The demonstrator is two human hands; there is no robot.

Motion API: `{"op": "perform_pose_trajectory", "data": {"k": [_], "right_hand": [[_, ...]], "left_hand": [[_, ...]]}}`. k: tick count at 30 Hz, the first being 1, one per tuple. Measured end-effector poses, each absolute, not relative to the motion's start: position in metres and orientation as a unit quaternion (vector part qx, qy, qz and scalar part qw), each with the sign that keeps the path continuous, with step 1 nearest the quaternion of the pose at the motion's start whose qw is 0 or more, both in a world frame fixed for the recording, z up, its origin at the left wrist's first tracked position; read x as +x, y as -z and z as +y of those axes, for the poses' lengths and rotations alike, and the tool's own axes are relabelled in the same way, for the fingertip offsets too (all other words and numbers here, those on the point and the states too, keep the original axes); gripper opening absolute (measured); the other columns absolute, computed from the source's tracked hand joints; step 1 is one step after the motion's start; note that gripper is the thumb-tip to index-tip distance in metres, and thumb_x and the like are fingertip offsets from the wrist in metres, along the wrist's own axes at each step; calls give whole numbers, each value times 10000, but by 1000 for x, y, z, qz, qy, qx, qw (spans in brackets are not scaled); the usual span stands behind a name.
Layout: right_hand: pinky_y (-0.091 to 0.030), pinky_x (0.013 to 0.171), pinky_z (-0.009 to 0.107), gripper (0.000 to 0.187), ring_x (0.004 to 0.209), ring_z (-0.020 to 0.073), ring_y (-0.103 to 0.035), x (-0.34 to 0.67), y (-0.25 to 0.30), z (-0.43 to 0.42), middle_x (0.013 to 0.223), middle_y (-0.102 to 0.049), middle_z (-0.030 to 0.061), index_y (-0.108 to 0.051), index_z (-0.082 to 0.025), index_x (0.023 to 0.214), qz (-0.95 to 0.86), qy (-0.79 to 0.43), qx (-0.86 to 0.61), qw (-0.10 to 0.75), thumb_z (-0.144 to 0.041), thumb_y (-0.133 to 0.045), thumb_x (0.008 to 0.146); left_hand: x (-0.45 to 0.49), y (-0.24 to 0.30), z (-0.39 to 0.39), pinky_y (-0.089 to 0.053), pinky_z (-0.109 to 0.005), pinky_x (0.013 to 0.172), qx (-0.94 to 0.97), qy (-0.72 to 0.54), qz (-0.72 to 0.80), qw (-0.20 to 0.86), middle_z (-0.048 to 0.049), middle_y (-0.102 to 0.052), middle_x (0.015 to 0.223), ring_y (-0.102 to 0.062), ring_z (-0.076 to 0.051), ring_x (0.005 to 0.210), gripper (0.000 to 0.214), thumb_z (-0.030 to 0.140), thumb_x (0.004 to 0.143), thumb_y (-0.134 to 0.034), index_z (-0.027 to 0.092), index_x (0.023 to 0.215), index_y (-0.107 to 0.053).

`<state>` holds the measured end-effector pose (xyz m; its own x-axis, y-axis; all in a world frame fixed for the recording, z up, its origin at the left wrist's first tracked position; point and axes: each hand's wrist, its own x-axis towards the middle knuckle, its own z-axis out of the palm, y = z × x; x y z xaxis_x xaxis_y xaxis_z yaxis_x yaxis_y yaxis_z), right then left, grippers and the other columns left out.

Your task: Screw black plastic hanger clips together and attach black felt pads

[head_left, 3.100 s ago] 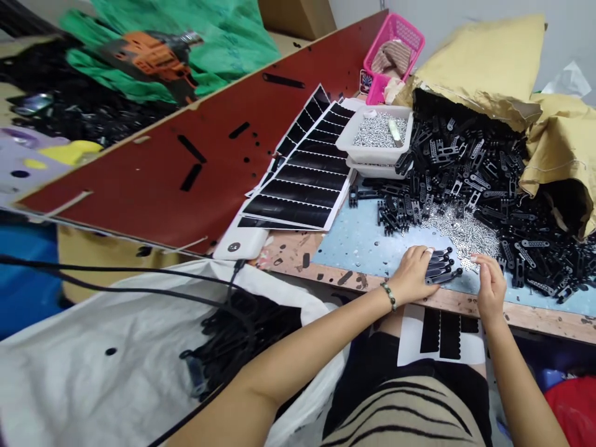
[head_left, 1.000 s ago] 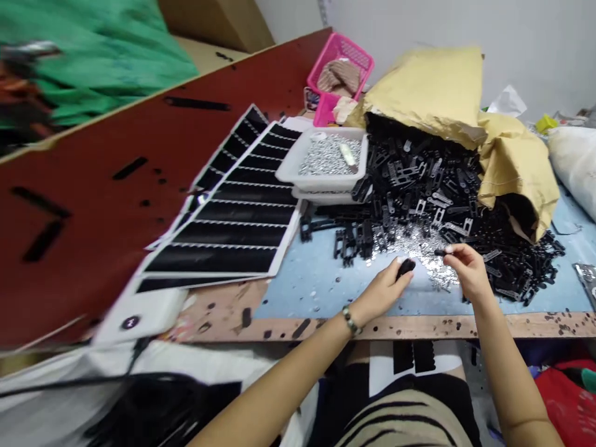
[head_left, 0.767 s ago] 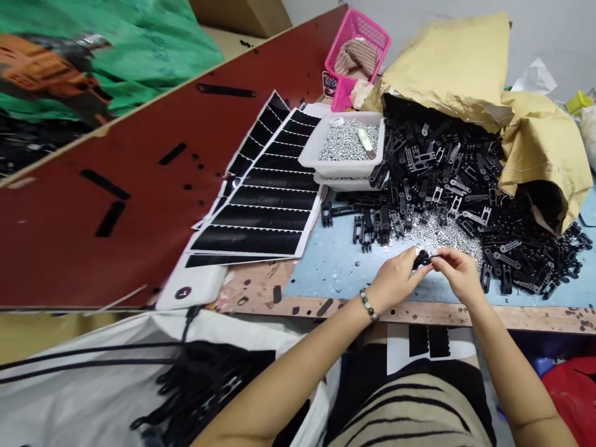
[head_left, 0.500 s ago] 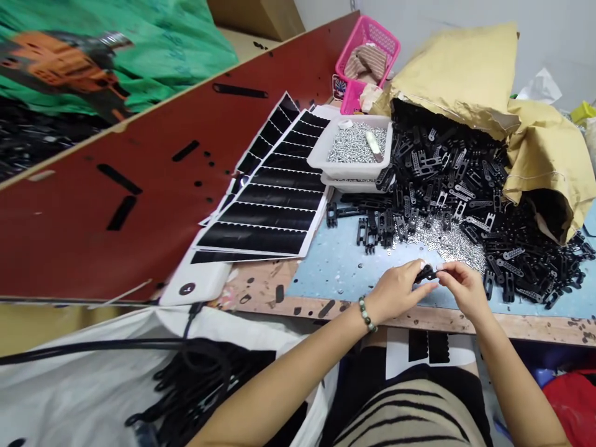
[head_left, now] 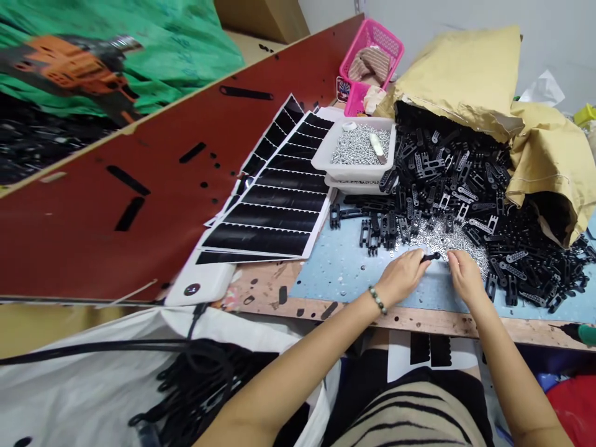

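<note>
My left hand (head_left: 403, 274), with a beaded bracelet at its wrist, is closed around a small black plastic part (head_left: 432, 256) whose rounded end sticks out past the fingertips. My right hand (head_left: 467, 278) is apart from it, fingertips pinched together at the near edge of a pile of small metal screws and washers (head_left: 459, 242). Whatever sits in that pinch is too small or hidden to see. Beyond both hands spreads a heap of black plastic link parts (head_left: 465, 174), some with grey patterned faces.
A white tub of screws (head_left: 321, 162) stands behind, beside sheets of black stickers (head_left: 274, 197). Paper sacks (head_left: 460, 81) and a pink basket (head_left: 347, 59) are at the back. An orange power drill (head_left: 65, 65) hangs upper left. A green-handled tool (head_left: 585, 334) shows at the right edge.
My hands have separated. My right hand let go of the black part and moved slightly right and up to the screws. The green-handled tool has come into view.
</note>
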<state>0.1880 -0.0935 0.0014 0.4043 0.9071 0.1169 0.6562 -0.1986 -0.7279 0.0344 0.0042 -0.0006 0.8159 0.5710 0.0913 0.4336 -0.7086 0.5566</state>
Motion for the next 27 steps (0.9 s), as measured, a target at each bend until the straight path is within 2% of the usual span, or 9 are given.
{"op": "perform_pose_trajectory", "data": {"k": [2,4,8,11,15,19,21,24,27], "right_hand": [[-405,862,422,328,974,275,-533,194,8,-83,1040,-614,161,-609,-123,1076,-532,-47,-797,282,-317,-402,912],[-395,858,432,350,1000,294,-503,194,18,-77,1112,-580,186,-563,-101,1176,-536,14,-816,218,-245,-452,876],[-396,817,390,338,956,269,-491,190,29,-83,1074,-586,138,-572,-150,1164,-580,15,-794,179,-150,-472,841],[-399,815,390,267,939,261,-494,192,30,-99,1044,-586,117,-597,-187,1110,-595,5,-781,191,-226,-478,875],[-409,852,419,332,1008,276,-489,195,26,-114,1122,-554,131,-558,-185,1177,-577,7,-781,237,-308,-483,878],[-415,874,397,299,1009,255,-497,183,21,-106,1102,-575,117,-564,-178,1160,-611,-23,-745,269,-267,-446,901],[-419,854,391,269,976,252,-507,171,21,-95,1059,-596,108,-587,-186,1121,-630,-32,-733,256,-287,-456,908],[-422,808,399,215,919,263,-526,156,25,-76,978,-624,91,-617,-215,1044,-649,-19,-732,206,-316,-496,898],[-431,750,387,170,841,259,-554,148,27,-72,885,-639,84,-637,-227,912,-666,5,-722,186,-286,-478,901]], "left_hand": [[52,8,12,-361,-411,1065,924,-133,264,244,-163,-487,1353,-392,-252,1318,355,294,950,-371,104,1243,-433],[67,15,14,-278,-431,1125,930,-122,252,237,-191,-392,1430,-284,-260,1380,393,263,933,-402,72,1276,-407],[69,23,-1,-268,-399,1139,938,-106,219,246,-184,-412,1422,-327,-241,1362,366,257,926,-423,75,1242,-453],[46,22,-12,-281,-402,1134,940,-100,186,268,-153,-444,1406,-357,-227,1346,361,292,933,-419,112,1244,-459],[9,10,-6,-300,-417,1123,911,-111,171,358,-124,-463,1392,-368,-209,1336,381,318,952,-368,145,1287,-425],[22,-7,-14,-399,-443,1029,836,-160,310,423,-76,-602,1191,-508,-225,1185,356,300,985,-255,188,1241,-475],[56,-12,-34,-434,-482,949,812,-168,379,411,-71,-645,1006,-549,-264,1097,363,313,998,-231,200,1181,-524],[113,-9,-68,-434,-511,896,797,-155,426,399,-75,-642,873,-581,-269,1003,414,274,1005,-184,249,1090,-588],[126,-1,-70,-449,-489,816,831,-124,354,410,-113,-636,866,-588,-286,953,468,188,989,-168,230,1040,-631]]}}
